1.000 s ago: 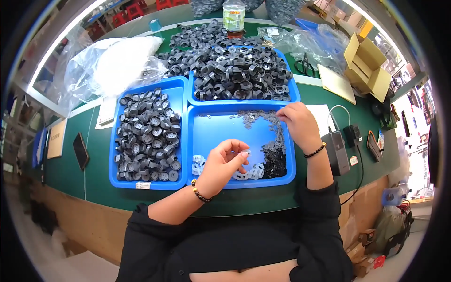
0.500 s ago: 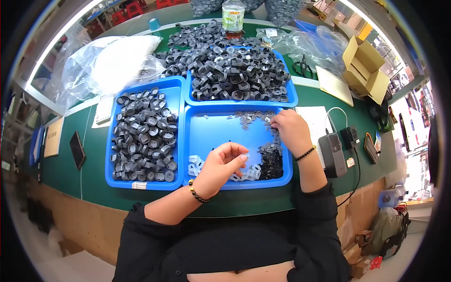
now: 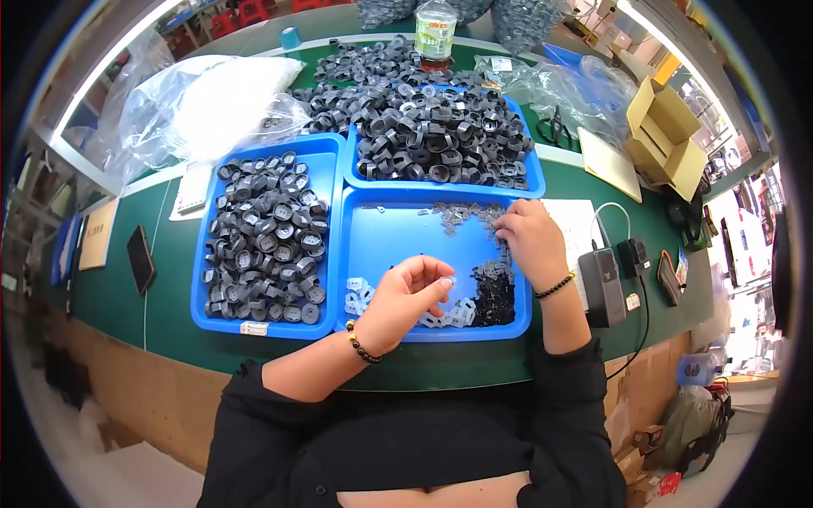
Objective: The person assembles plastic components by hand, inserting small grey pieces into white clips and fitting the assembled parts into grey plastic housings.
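Note:
My left hand (image 3: 400, 303) hovers over the front of a shallow blue tray (image 3: 385, 241), thumb and fingers pinched on a small translucent white plastic piece (image 3: 450, 280). Below it in the tray lie more white plastic pieces (image 3: 460, 313). My right hand (image 3: 535, 247) is at the tray's right side, its fingertips closed together among small grey metal clips (image 3: 461, 214). Whatever those fingers grip is too small or hidden to make out. Nearer the front, a heap of small black parts (image 3: 494, 300) fills the right corner.
Another blue tray (image 3: 200, 296) on the left holds dark grey round housings (image 3: 271, 229). More housings overflow a tray behind. A bottle (image 3: 434, 34), plastic bags (image 3: 220, 102), scissors (image 3: 555, 127), an open carton (image 3: 665, 135), a grey power adapter (image 3: 603, 288) and a phone (image 3: 141, 259) surround the trays.
The whole view has shifted slightly, moving the scene a little to the right. The left hand keeps its pinch on the white piece; the right hand stays at the clips with barely any movement.

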`<state>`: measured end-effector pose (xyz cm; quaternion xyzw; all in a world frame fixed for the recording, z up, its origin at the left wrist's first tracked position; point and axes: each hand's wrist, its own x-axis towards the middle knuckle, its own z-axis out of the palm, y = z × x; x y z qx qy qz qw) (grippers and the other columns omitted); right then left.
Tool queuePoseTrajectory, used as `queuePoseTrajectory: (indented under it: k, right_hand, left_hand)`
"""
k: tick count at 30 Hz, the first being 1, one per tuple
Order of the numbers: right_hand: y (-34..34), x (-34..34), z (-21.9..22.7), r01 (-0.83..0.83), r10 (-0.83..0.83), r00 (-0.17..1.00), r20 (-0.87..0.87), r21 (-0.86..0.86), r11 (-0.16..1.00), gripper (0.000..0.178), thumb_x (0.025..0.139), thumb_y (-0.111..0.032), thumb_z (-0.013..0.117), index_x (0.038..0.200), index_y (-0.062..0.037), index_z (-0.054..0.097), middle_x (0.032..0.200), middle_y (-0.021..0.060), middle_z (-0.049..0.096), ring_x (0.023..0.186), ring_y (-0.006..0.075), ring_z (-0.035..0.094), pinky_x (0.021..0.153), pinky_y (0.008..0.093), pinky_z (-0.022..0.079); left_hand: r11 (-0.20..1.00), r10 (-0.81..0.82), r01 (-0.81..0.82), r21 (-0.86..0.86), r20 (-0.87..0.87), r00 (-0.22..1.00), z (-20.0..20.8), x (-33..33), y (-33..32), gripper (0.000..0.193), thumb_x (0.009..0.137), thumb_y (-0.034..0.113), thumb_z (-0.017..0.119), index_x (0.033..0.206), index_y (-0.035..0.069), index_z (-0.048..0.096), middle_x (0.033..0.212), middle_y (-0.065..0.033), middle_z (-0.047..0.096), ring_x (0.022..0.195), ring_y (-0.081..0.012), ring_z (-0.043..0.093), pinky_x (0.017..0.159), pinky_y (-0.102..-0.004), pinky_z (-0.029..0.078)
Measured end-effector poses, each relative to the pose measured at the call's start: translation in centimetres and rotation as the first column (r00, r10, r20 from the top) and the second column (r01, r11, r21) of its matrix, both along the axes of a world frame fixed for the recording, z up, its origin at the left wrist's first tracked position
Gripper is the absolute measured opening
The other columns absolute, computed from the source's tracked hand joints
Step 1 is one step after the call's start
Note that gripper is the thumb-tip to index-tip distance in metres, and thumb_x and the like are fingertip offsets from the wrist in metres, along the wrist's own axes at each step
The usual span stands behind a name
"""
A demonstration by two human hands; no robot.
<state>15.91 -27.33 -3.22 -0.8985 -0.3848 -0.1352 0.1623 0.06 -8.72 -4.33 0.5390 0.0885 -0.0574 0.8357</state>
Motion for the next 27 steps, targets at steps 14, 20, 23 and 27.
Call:
queuePoseTrajectory:
  k: [14,20,23,27]
  right_hand:
    - [0.5,0.7,-1.1,0.006,-0.005,1.000,-0.009,0.099,0.995,0.005,0.083,-0.004,0.056,0.088,-0.0040,0.054,0.084,0.0115,0.058,0.084,0.0279,0.056,0.071,0.0372,0.048]
    - [1.5,-0.9,0.7,0.036,0.157,0.913,-0.376,0.457,0.889,0.021,0.085,0.002,0.053,0.104,-0.0008,0.060,0.085,0.0138,0.061,0.078,0.0255,0.062,0.070,0.0317,0.049]
    - [1.9,-2.1,1.3,-0.080,0.271,0.886,-0.376,0.452,0.888,0.018,0.083,0.004,0.055,0.097,-0.0015,0.065,0.086,0.0132,0.064,0.076,0.0228,0.063,0.070,0.0300,0.050]
    - [2.5,-3.6,1.3,-0.041,0.314,0.798,-0.514,0.473,0.880,0.014,0.082,0.002,0.059,0.094,-0.0016,0.066,0.081,0.0127,0.065,0.068,0.0244,0.063,0.064,0.0307,0.051]
  left_hand:
    - [1.000,0.012,-0.012,-0.012,-0.035,0.999,0.2,0.1,0.0,0.019,0.090,0.010,0.061,0.107,0.002,0.058,0.096,-0.0035,0.060,0.083,-0.0101,0.059,0.066,-0.0234,0.049]
    - [0.995,0.043,-0.044,-0.088,-0.010,0.999,-0.1,0.1,0.1,0.020,0.091,0.010,0.061,0.108,0.000,0.057,0.095,-0.0040,0.060,0.082,-0.0100,0.059,0.069,-0.0250,0.052]
    - [0.993,0.062,-0.064,-0.102,-0.018,0.998,-0.1,0.0,0.1,0.020,0.092,0.010,0.060,0.108,0.000,0.057,0.093,-0.0051,0.060,0.080,-0.0114,0.060,0.071,-0.0259,0.052]
    - [0.988,0.067,-0.070,-0.136,-0.031,0.997,-0.1,0.2,0.3,0.021,0.092,0.010,0.060,0.109,0.000,0.057,0.092,-0.0057,0.060,0.079,-0.0128,0.061,0.073,-0.0262,0.052]
